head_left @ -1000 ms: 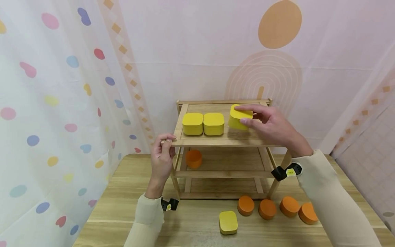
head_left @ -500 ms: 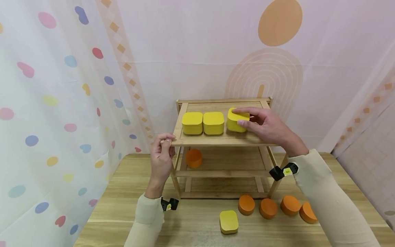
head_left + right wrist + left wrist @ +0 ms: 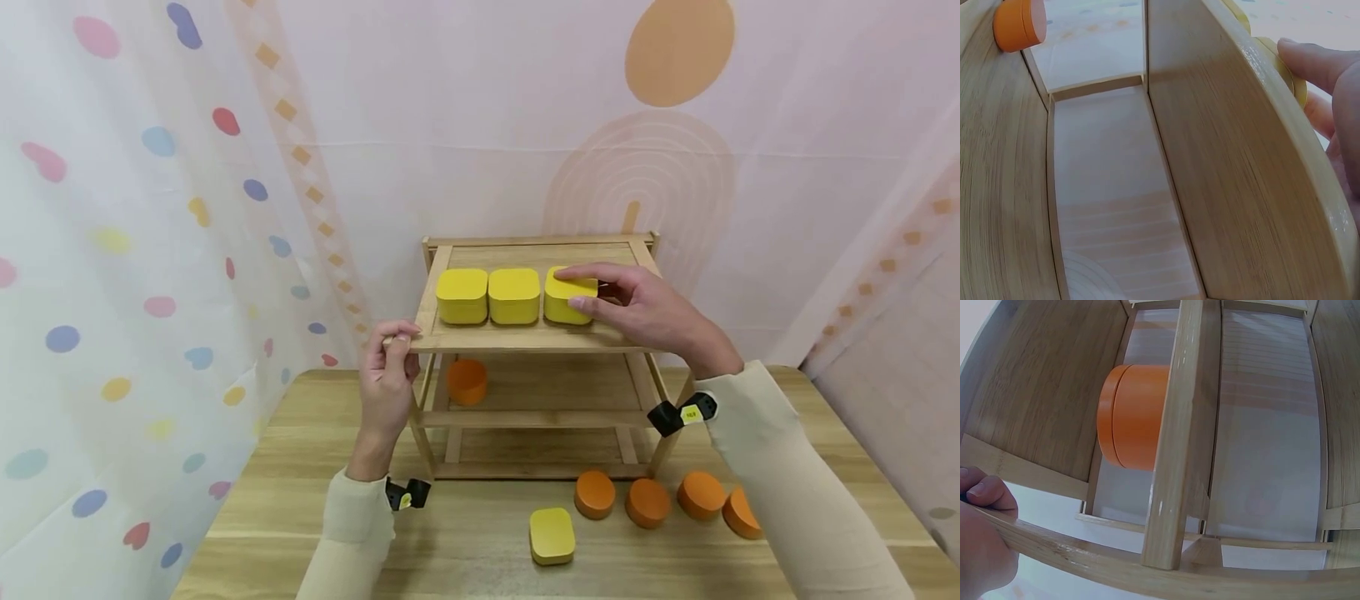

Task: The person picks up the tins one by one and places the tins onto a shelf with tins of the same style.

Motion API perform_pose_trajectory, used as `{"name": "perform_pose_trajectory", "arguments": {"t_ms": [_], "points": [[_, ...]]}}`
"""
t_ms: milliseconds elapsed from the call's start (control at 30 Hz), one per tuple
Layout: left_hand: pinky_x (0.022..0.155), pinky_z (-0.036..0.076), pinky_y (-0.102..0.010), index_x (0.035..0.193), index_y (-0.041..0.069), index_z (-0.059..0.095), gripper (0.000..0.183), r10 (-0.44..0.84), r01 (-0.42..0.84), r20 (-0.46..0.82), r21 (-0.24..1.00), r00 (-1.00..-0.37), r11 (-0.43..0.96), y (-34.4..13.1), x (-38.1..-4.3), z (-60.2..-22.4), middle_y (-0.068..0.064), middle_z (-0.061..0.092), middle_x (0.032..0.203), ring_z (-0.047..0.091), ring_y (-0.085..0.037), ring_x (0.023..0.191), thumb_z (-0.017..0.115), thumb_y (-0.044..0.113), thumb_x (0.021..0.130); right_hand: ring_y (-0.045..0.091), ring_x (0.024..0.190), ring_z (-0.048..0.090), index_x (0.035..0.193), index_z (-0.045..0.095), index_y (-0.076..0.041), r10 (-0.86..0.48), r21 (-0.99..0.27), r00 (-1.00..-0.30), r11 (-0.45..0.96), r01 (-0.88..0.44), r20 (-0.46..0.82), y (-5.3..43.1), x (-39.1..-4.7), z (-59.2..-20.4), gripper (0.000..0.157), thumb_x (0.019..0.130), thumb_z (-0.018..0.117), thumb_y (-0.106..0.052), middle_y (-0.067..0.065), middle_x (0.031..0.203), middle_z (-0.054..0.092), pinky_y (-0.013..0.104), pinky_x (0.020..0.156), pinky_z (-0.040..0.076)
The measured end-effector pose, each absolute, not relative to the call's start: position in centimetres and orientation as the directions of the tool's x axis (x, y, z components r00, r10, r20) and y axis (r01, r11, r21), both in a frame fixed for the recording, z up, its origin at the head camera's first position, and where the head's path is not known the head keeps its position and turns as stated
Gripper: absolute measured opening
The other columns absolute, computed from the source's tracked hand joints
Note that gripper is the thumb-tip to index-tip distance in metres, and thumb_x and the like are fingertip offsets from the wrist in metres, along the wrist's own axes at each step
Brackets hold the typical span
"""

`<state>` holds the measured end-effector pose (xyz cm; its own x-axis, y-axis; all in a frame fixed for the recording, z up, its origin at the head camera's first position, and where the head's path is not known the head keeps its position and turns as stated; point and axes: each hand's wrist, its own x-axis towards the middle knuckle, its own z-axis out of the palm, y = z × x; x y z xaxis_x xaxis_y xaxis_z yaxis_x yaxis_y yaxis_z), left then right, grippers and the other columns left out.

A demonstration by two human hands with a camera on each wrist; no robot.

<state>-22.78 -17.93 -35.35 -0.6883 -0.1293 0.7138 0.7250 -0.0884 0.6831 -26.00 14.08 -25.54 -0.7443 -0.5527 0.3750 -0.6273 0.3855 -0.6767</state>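
Half-hidden around the rack [image 3: 487, 340]
On top, the right grip [image 3: 648, 310] masks part of a yellow box [image 3: 557, 307]; in front, a sleeve [image 3: 787, 467] overlaps an orange round box [image 3: 740, 513].

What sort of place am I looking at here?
Probably an indoor corner set up for tabletop activity; whether in a home or a studio, I cannot tell. Printed fabric hangs behind a wood-grain table, which bears a wooden rack with yellow boxes on top.

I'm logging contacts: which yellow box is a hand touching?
The rightmost yellow box of the upper row: the right hand pinches it; no hand touches the other three.
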Motion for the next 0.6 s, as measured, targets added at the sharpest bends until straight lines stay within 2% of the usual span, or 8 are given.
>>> {"name": "perform_pose_trajectory", "arguments": {"t_ms": [133,233,467,600], "points": [[0.042,0.021,-0.023,0.101,-0.012,0.048,0.024,-0.136,0.725,0.713,0.683,-0.688,-0.087,-18.06,-22.64,-35.31,-0.002,0.033,0.058,0.028,-0.010,0.047,0.042,0.011,0.104,0.020,0.092,0.052,0.136,0.060,-0.015,-0.552,-0.681,-0.750,0.393,-0.619,0.364,13.87,-25.99,-25.58,0.038,0.099,0.061,-0.018,0.004,0.136,0.059,0.025,0.078,0.044],[0.043,0.021,-0.023,0.101,-0.012,0.048,0.024,-0.138,0.723,0.710,0.685,-0.691,-0.092,-18.16,-22.62,-35.31,-0.002,0.033,0.058,0.028,-0.010,0.048,0.042,0.011,0.104,0.021,0.087,0.049,0.136,0.060,-0.015,-0.557,-0.673,-0.746,0.396,-0.625,0.365,13.74,-26.05,-25.54,0.038,0.099,0.060,-0.018,0.004,0.134,0.060,0.026,0.074,0.042],[0.043,0.021,-0.023,0.101,-0.010,0.049,0.022,-0.144,0.721,0.707,0.685,-0.692,-0.100,-18.33,-22.45,-35.33,0.000,0.033,0.059,0.028,-0.010,0.048,0.042,0.011,0.103,0.020,0.075,0.042,0.137,0.059,-0.013,-0.584,-0.666,-0.730,0.391,-0.636,0.355,13.49,-26.16,-25.38,0.037,0.100,0.059,-0.018,0.005,0.110,0.062,0.028,0.066,0.037],[0.043,0.021,-0.023,0.101,-0.010,0.049,0.021,-0.142,0.725,0.711,0.682,-0.689,-0.101,-18.40,-22.48,-35.41,0.000,0.034,0.059,0.028,-0.010,0.048,0.042,0.010,0.103,0.019,0.075,0.042,0.137,0.058,-0.014,-0.593,-0.668,-0.728,0.390,-0.634,0.345,13.43,-26.34,-25.46,0.037,0.100,0.059,-0.017,0.005,0.108,0.061,0.028,0.066,0.037]]}}
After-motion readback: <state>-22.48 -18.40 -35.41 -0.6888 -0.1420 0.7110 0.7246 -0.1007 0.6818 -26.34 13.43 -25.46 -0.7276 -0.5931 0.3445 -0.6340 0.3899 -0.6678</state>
